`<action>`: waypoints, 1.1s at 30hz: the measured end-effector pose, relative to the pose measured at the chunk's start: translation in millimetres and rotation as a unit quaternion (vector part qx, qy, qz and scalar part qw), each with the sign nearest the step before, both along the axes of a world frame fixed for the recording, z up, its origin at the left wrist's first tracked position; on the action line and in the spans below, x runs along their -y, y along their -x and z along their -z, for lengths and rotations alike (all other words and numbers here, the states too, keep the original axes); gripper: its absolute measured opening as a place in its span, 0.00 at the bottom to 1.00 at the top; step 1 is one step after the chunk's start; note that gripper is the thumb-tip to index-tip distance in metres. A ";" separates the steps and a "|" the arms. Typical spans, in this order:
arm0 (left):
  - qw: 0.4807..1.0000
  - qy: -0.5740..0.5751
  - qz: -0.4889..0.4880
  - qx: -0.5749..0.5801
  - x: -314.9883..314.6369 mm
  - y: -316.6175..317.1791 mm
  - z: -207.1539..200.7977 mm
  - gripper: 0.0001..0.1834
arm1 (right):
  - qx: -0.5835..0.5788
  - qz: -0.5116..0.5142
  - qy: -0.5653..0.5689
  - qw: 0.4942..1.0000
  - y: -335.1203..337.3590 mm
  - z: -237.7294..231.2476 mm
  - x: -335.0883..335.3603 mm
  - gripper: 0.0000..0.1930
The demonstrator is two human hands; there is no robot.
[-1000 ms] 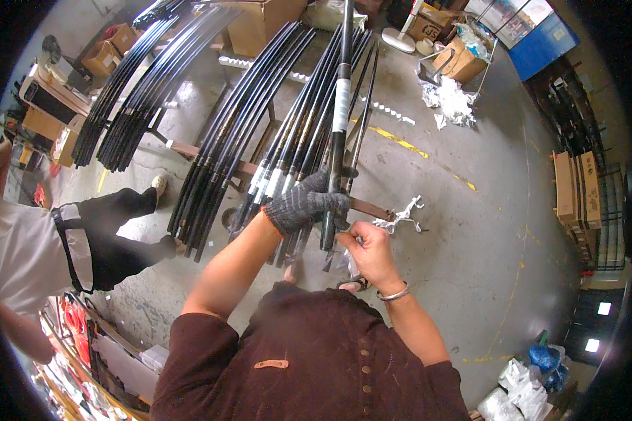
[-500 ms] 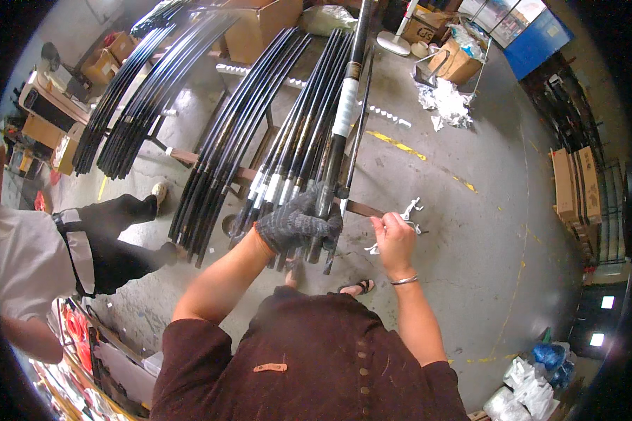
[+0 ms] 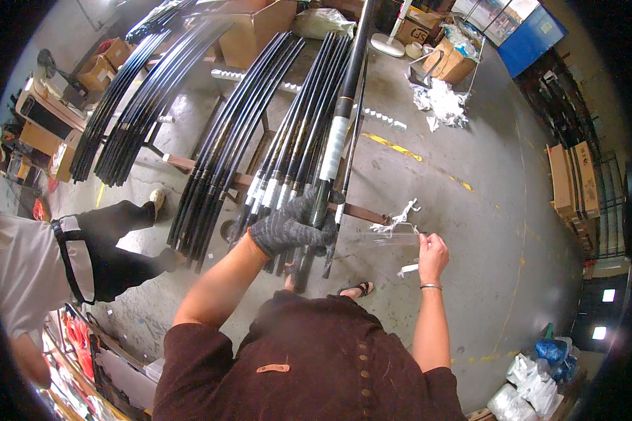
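Note:
My left hand (image 3: 295, 228), in a grey knit glove, is wrapped round the lower part of a thick black rod (image 3: 345, 105). A band of white wrapping (image 3: 335, 144) circles that rod above the glove. Bare and closed in a pinch, my right hand (image 3: 434, 256) holds one end of a clear film strip (image 3: 390, 239). The strip stretches sideways from near the rod to my fingers; its other end is hard to make out. Just left of the held rod lies a bundle of thinner black rods (image 3: 298, 133), several with white bands.
More black rods (image 3: 242, 133) lie on a rack with a brown crossbar (image 3: 240, 178) and white notched strips (image 3: 383, 116). White scraps (image 3: 403, 216) hang by the bar's right end. A co-worker (image 3: 35, 259) stands at the left. Cardboard boxes (image 3: 572, 181) stand far right.
My right hand has moved right, away from the rod, drawing out the clear film strip. My left hand keeps its hold on the rod, whose lower end has shifted slightly down and left.

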State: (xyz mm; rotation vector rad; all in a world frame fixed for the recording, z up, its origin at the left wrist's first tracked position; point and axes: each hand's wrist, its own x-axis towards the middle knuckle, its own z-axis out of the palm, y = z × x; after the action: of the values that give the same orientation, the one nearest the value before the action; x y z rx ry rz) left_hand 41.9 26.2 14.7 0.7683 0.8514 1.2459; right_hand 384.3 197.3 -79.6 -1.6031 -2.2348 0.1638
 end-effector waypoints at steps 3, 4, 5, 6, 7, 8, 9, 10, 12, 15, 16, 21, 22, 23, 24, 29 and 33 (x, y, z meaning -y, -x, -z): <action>0.994 -0.068 0.007 0.081 -4.2 -0.9 6.7 0.36 | 0.014 0.006 -0.007 1.000 -3.1 3.3 -4.6 0.14; 0.989 -0.079 0.011 0.123 -3.9 1.4 10.4 0.37 | 0.020 0.008 -0.011 1.000 -5.2 5.2 -6.1 0.13; 0.982 -0.090 0.015 0.166 -2.8 5.1 14.4 0.38 | 0.024 0.022 -0.003 0.999 -9.9 7.8 -7.7 0.13; 0.973 -0.100 0.021 0.208 -3.5 7.4 16.7 0.40 | 0.028 0.039 0.005 0.999 -18.4 12.0 -8.9 0.14; 0.997 0.019 -0.072 0.031 1.6 5.0 -9.6 0.40 | 0.031 0.054 0.011 0.998 -26.5 15.1 -10.8 0.14; 0.998 -0.011 -0.037 0.054 0.2 8.8 -8.1 0.40 | 0.031 0.062 0.039 0.997 -36.2 17.8 -11.7 0.15; 0.996 -0.042 -0.006 0.077 0.1 11.5 -5.6 0.40 | 0.015 0.086 0.053 0.995 -42.5 19.3 -12.8 0.15; 0.995 -0.046 -0.008 0.090 1.0 12.1 -1.3 0.41 | -0.001 0.109 0.066 0.992 -47.4 20.9 -13.7 0.15; 0.992 -0.053 -0.002 0.117 -0.6 12.4 6.9 0.43 | -0.049 0.121 0.054 0.990 -66.9 36.7 -21.2 0.17; 0.992 -0.017 -0.056 0.115 -0.2 10.5 -2.9 0.42 | -0.082 0.102 -0.006 0.991 -114.8 80.0 -42.9 0.16; 0.985 -0.047 -0.048 0.159 -0.5 19.0 -7.1 0.36 | -0.077 0.136 0.051 0.986 -123.1 78.4 -43.6 0.13; 0.982 -0.044 -0.177 0.041 -2.3 40.7 1.1 0.31 | -0.406 0.234 0.191 0.863 -97.3 34.9 -18.6 0.04; 0.982 -0.036 -0.183 0.031 -0.5 39.5 1.0 0.32 | -0.443 0.200 0.181 0.855 -92.0 31.7 -17.7 0.06; 0.981 -0.027 -0.189 0.021 2.0 37.9 0.9 0.33 | -0.479 0.165 0.170 0.845 -85.3 26.8 -16.8 0.08; 0.980 -0.008 -0.198 0.025 5.9 35.6 0.9 0.35 | -0.556 0.129 0.199 0.797 -71.5 14.3 -17.0 0.08; 0.978 -0.071 -0.194 -0.001 -4.2 16.2 18.9 0.39 | -0.574 -0.033 0.341 0.744 10.7 -62.9 -14.7 0.06; 0.992 -0.060 -0.112 -0.010 -9.0 10.5 0.2 0.42 | -0.393 -0.147 0.317 0.850 104.5 -126.2 15.9 0.14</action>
State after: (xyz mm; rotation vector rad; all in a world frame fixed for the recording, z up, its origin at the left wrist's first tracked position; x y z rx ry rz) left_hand 31.4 35.2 14.5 0.7976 0.9041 1.5010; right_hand 279.7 181.3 46.6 -1.0875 -1.7823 1.4829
